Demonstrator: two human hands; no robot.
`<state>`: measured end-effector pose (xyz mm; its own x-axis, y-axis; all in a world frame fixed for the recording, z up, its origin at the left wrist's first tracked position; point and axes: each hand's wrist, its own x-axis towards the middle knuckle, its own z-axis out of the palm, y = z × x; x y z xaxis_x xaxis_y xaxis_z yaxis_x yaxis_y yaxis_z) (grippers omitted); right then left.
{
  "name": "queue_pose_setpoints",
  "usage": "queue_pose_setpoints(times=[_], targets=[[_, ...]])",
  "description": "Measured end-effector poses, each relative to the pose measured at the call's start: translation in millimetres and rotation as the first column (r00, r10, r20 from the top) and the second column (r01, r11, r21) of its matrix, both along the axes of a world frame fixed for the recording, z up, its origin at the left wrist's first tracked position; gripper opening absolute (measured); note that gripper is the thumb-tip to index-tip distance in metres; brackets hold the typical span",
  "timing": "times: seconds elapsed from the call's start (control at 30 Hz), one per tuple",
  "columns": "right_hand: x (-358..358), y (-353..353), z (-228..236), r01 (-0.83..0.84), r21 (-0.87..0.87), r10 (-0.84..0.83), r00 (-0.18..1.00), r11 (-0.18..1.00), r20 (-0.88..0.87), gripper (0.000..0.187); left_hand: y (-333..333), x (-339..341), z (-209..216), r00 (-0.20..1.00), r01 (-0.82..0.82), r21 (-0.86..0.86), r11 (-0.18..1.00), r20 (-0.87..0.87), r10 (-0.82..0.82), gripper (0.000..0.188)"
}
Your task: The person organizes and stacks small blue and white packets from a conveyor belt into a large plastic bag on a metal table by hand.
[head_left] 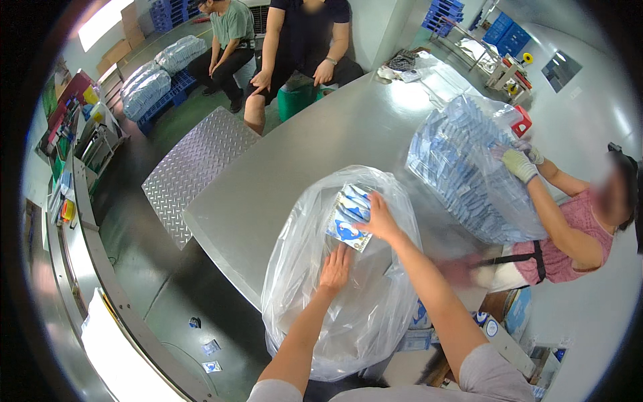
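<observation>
While my left hand [335,266] lies flat and open on the clear plastic bag [315,295], my right hand [380,219] grips the blue-and-white packets [349,218] just above it, their long axis tilted up-right.

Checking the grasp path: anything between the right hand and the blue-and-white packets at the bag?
Nothing visible. The right hand is already on the stack of packets at the clear plastic bag. The left hand lies flat just below, on the bag, clear of the packets.

Bright, even overhead light glares off the steel table [321,134]; fisheye bending and dark vignette ring the slightly soft edges.
</observation>
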<state>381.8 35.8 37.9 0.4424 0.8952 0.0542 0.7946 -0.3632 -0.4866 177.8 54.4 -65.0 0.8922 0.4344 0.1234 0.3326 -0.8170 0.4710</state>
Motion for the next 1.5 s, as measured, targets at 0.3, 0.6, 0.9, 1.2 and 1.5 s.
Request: queue_pose_setpoints(times=[0.3, 0.6, 0.9, 1.2, 1.5], targets=[[-21, 36, 0, 0.028, -0.368, 0.042, 0.983, 0.929, 0.18, 0.114, 25, 10, 19, 0.995, 0.074, -0.115, 0.991, -0.052, -0.081, 0.054], [-11, 28, -13, 0.126, -0.216, -0.063, 0.959, 0.968, 0.277, 0.1, -2, 24, 8, 0.978, 0.194, 0.06, 0.979, -0.092, -0.188, 0.046], [-28, 17, -19, 0.239, -0.252, -0.13, 0.915, 0.938, 0.381, 0.103, 2, 21, 5, 0.972, 0.231, 0.076, 0.97, 0.032, -0.234, 0.053], [-33, 18, -38, 0.287, -0.237, -0.185, 0.908, 0.928, 0.377, 0.093, -2, 47, 4, 0.996, 0.085, 0.062, 0.994, 0.025, -0.087, 0.052], [-37, -21, -32, 0.426, -0.137, -0.335, 0.84, 0.894, 0.427, 0.091, -22, 35, 1, 0.971, 0.223, 0.005, 0.975, 0.091, -0.223, 0.054]])
